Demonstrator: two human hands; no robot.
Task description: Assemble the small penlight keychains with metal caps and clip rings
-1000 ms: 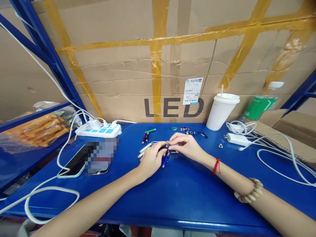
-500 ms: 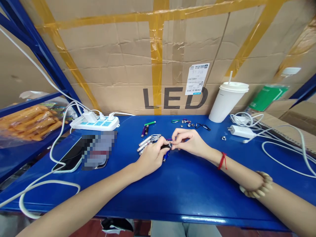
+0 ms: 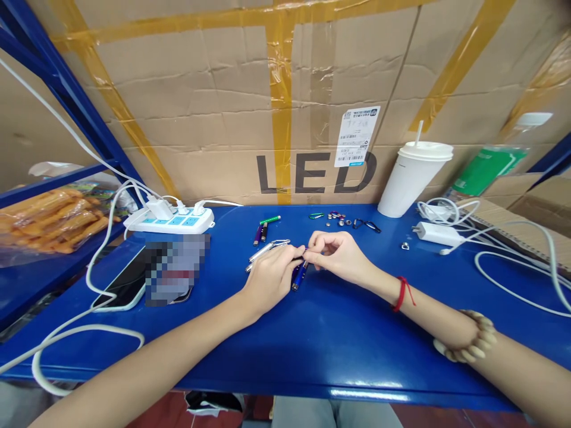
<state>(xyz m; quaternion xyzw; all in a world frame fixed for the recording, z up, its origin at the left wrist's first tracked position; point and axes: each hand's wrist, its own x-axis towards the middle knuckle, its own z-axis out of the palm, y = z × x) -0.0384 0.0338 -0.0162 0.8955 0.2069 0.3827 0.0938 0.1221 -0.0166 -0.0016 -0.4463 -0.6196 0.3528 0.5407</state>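
My left hand [image 3: 273,280] is closed, fingers pinched round a small black tube that it mostly covers. Meeting it at the fingertips, my right hand [image 3: 338,257] pinches at the tube's end; whatever lies between those fingers is too small to make out. Just below the fingertips a blue tube [image 3: 300,277] lies on the table. Silver tubes [image 3: 259,252] with a wire clip lie partly hidden behind my left hand. Farther back are a green tube [image 3: 270,219], a black tube [image 3: 264,232] and a purple tube [image 3: 257,234].
Small metal caps [image 3: 341,222], a green carabiner [image 3: 316,216] and black clips [image 3: 368,226] lie at the back of the blue table [image 3: 348,351]. A power strip [image 3: 178,221] and phone [image 3: 129,282] are left; a white cup [image 3: 413,178], charger [image 3: 439,234] and cables right.
My left fingers have shifted over the black tube, hiding more of it and of the silver tubes. Both hands stay together in nearly the same place. The view has tilted slightly.
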